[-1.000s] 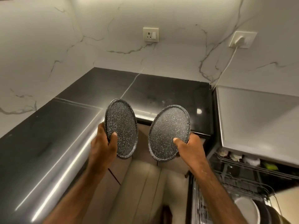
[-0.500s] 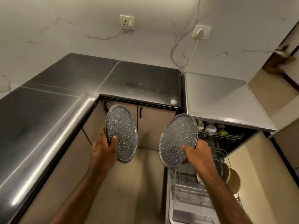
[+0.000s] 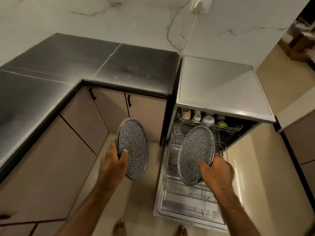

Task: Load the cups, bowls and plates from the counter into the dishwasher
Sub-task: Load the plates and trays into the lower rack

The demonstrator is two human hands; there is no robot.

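Head view — loading step, plates in transit: left hand (image 3: 113, 165) grips the left plate (image 3: 133, 148) by its rim, right hand (image 3: 216, 172) the right plate (image 3: 196, 154), above the dishwasher (image 3: 221, 86) lower rack (image 3: 187, 193). Next, probably — slot each upright into it.

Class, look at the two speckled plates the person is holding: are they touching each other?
Apart. The head view shows bare floor between the left-hand plate and the right-hand plate.

Both plates, left plate (image 3: 132, 149) and right plate (image 3: 196, 155), now stand clear of the bench (image 3: 85, 65), the right one above the open dishwasher (image 3: 187, 198).
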